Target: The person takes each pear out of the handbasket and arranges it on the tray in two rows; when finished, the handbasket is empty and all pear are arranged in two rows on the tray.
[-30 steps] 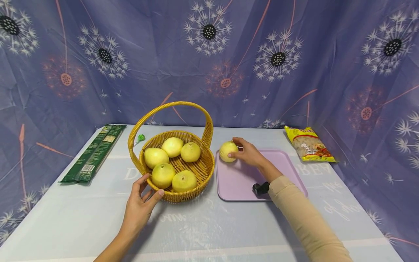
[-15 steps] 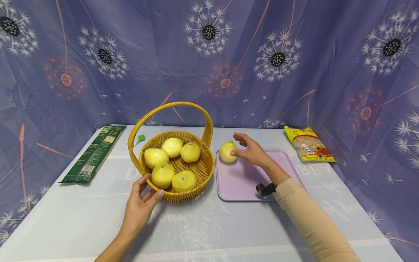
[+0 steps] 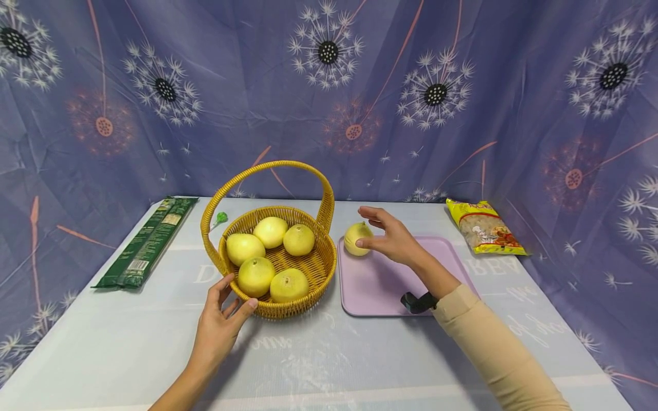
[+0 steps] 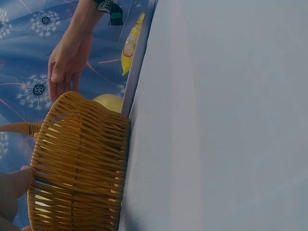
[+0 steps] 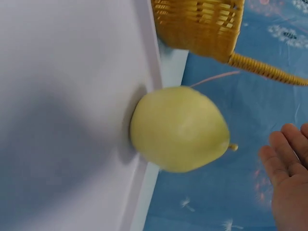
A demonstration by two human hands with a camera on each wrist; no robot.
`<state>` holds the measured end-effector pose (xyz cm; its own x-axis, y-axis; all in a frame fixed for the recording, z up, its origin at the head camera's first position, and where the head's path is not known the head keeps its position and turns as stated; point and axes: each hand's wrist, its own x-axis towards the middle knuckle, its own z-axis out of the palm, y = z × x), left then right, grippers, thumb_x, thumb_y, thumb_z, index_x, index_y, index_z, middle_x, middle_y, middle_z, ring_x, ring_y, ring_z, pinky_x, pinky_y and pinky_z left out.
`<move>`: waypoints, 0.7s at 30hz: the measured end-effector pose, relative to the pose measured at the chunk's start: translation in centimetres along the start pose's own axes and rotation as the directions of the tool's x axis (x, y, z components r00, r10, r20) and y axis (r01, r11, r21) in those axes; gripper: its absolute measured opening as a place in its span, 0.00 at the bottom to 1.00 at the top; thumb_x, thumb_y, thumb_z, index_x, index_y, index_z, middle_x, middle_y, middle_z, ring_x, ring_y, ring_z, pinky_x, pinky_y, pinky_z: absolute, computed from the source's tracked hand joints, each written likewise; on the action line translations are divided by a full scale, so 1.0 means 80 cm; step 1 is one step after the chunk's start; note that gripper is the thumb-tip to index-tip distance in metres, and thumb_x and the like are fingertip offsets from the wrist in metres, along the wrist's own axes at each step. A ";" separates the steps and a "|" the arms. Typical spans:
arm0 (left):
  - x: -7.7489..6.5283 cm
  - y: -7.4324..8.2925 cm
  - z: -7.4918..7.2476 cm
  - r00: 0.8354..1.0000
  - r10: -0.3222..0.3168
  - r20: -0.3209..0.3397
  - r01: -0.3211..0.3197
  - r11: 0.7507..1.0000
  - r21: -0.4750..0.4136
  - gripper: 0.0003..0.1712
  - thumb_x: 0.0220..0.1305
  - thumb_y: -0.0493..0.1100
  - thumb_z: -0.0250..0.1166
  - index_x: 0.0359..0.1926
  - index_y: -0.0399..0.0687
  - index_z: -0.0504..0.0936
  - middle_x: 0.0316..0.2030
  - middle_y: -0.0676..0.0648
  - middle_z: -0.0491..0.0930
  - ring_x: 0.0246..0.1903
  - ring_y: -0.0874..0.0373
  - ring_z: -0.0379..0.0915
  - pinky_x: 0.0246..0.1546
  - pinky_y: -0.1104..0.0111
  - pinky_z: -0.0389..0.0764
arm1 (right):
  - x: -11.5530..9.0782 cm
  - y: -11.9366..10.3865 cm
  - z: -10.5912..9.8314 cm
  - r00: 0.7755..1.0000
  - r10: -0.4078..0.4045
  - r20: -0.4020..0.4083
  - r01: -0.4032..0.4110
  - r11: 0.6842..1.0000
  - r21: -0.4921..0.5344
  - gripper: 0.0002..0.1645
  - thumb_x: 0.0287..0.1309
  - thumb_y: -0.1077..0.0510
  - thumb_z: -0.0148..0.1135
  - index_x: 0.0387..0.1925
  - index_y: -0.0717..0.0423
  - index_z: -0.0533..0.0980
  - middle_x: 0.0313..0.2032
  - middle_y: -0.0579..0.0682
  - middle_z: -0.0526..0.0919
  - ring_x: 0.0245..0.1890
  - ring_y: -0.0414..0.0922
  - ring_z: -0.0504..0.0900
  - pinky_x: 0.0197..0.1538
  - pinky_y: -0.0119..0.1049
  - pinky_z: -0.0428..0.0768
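A violet-blue backdrop [image 3: 247, 125] printed with dandelions hangs behind a pale surface [image 3: 329, 365]. Left of the surface's middle stands a yellow wicker basket [image 3: 288, 311] with a tall arched handle; just beside it, on the side toward the surface's right edge, lies a flat lilac tray [image 3: 367, 291]. A long green packet [image 3: 146, 245] runs along the surface's left edge near the far left corner, and a yellow bag [image 3: 484, 227] rests by the right edge near the far right corner. The left hand [image 3: 221, 314] grips the basket at its near left side, while the right hand [image 3: 393, 237], thumb and fingers apart, is beside a round yellow-green fruit [image 3: 356, 238] sitting stem up in the tray's far left corner. A gap separates the fingers from it; whether the thumb touches cannot be told. Five similar fruits [image 3: 256, 276] sit in the basket. A black band [image 3: 417, 303] circles the right wrist. Near the far edge, between packet and basket, lies a small green item [image 3: 221, 217] on a white stick.
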<state>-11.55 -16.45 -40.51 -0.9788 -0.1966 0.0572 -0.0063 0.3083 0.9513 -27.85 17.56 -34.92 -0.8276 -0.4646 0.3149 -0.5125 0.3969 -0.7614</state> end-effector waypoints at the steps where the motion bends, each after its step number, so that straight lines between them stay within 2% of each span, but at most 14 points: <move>1: 0.000 0.000 0.000 1.000 0.000 0.000 0.000 1.000 0.000 0.45 0.59 0.49 0.67 0.70 0.48 0.53 0.71 0.40 0.53 0.70 0.48 0.53 0.58 0.83 0.68 | 0.000 -0.003 0.002 1.000 -0.014 0.004 0.014 1.000 0.001 0.44 0.49 0.57 0.71 0.67 0.58 0.61 0.65 0.60 0.67 0.66 0.54 0.66 0.71 0.48 0.65; 5: 0.000 0.000 -0.001 1.000 -0.001 0.001 0.001 1.000 0.005 0.45 0.59 0.50 0.67 0.70 0.48 0.53 0.71 0.41 0.53 0.71 0.49 0.53 0.62 0.75 0.68 | 0.000 -0.013 0.010 0.999 -0.049 0.021 0.049 0.999 -0.004 0.44 0.49 0.57 0.72 0.66 0.57 0.62 0.65 0.58 0.68 0.66 0.52 0.66 0.71 0.46 0.65; 11: -0.001 0.001 0.000 1.000 0.012 0.000 -0.012 1.000 -0.008 0.45 0.59 0.49 0.67 0.70 0.46 0.53 0.71 0.40 0.53 0.71 0.47 0.52 0.56 0.88 0.67 | 0.000 -0.028 0.025 0.993 -0.103 0.057 0.104 0.994 -0.020 0.44 0.47 0.57 0.73 0.65 0.55 0.64 0.64 0.54 0.70 0.66 0.49 0.67 0.71 0.43 0.65; 13: -0.001 0.000 0.000 1.000 0.014 0.000 -0.014 1.000 -0.008 0.45 0.59 0.49 0.67 0.70 0.46 0.52 0.71 0.40 0.53 0.71 0.48 0.52 0.56 0.88 0.67 | 0.000 -0.033 0.028 0.989 -0.126 0.075 0.128 0.992 -0.020 0.44 0.46 0.56 0.73 0.65 0.55 0.64 0.64 0.53 0.70 0.66 0.49 0.67 0.71 0.43 0.66; 15: 0.000 0.000 0.000 1.000 0.010 0.001 -0.010 1.000 -0.001 0.45 0.59 0.49 0.67 0.71 0.46 0.52 0.71 0.41 0.53 0.71 0.48 0.52 0.58 0.85 0.68 | -0.001 -0.037 0.032 0.987 -0.130 0.093 0.133 0.991 -0.022 0.45 0.45 0.55 0.73 0.66 0.55 0.64 0.65 0.52 0.69 0.66 0.49 0.67 0.71 0.44 0.66; 19: 0.000 0.000 0.000 1.000 0.013 0.004 -0.013 1.000 0.009 0.45 0.59 0.49 0.66 0.71 0.46 0.52 0.71 0.41 0.52 0.71 0.48 0.52 0.63 0.69 0.67 | 0.000 -0.043 0.039 0.985 -0.107 0.132 0.114 0.993 -0.043 0.47 0.46 0.52 0.73 0.67 0.54 0.63 0.65 0.51 0.68 0.66 0.51 0.67 0.70 0.48 0.66; 21: 0.000 0.000 0.000 1.000 0.015 0.002 -0.015 1.000 0.010 0.45 0.59 0.49 0.67 0.71 0.46 0.52 0.71 0.41 0.53 0.71 0.48 0.52 0.64 0.64 0.66 | 0.000 -0.046 0.042 0.985 -0.097 0.145 0.106 0.992 -0.061 0.47 0.45 0.51 0.73 0.67 0.54 0.63 0.65 0.50 0.68 0.65 0.53 0.68 0.69 0.50 0.67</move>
<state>-11.55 -16.46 -40.51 -0.9792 -0.1904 0.0704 0.0059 0.3200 0.9474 -25.20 13.40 -34.03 -0.7322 -0.6108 0.3013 -0.6106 0.3927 -0.6877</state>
